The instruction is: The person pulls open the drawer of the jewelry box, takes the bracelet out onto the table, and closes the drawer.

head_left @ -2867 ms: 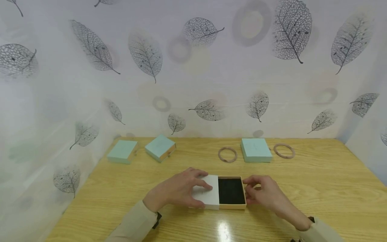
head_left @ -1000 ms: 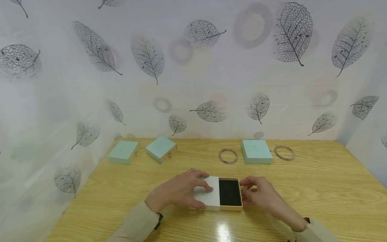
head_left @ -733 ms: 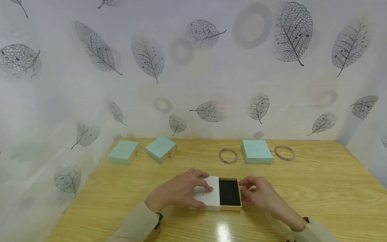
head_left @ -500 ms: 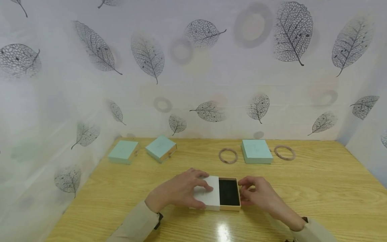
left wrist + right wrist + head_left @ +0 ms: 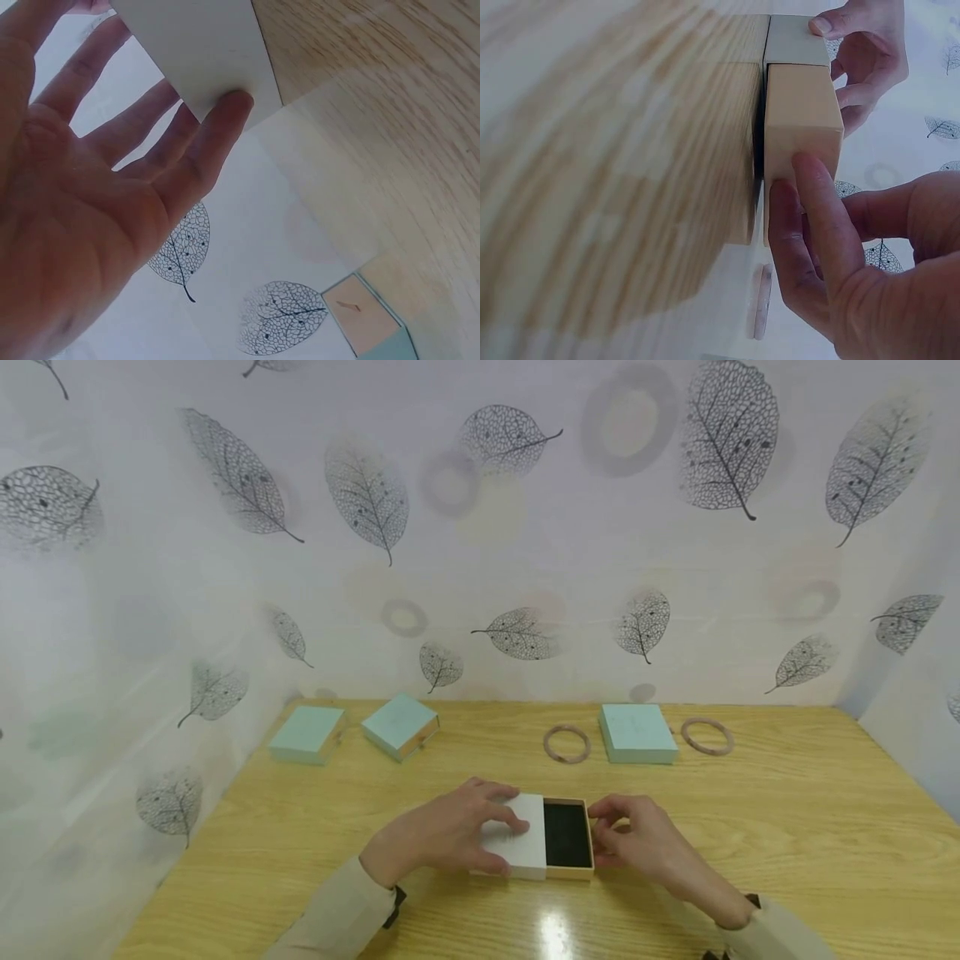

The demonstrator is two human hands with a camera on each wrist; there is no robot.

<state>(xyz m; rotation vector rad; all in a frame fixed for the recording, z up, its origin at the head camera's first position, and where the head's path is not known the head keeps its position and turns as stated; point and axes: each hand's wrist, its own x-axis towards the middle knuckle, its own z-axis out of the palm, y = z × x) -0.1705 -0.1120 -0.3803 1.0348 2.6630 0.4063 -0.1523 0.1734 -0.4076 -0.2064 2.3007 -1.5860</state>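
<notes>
Drawer box (image 5: 536, 850), seen in the head view near the front of the wooden table (image 5: 787, 827), is formed of a white sleeve (image 5: 533, 814) and a tan drawer (image 5: 570, 873), which stands partly out at the sleeve's right end with a black pad (image 5: 567, 837) exposed. The sleeve is gripped by the left hand (image 5: 465, 827), thumb at the near side and fingers toward the far side; the drawer's outer end is touched by the right hand (image 5: 637, 843), its fingers loosely bent and closed around nothing visible. Beyond, a ring (image 5: 567, 761) and a teal box (image 5: 637, 733) are placed side by side. In the left wrist view, one fingertip is laid flat against the white sleeve, and other fingers pass behind its edge; stiff, lightweight card with a smooth finish is suggested, so moderate pressure should suffice and hard squeezing may bind the drawer. In the right wrist view, fingertips are set on the drawer's end face (image 5: 781, 150); any pull tab there is hidden. Contact is best kept central on this face, since off-centre force could skew the drawer, and the sleeve is best held across its opposite sides, where the walls are likely firmest.
</notes>
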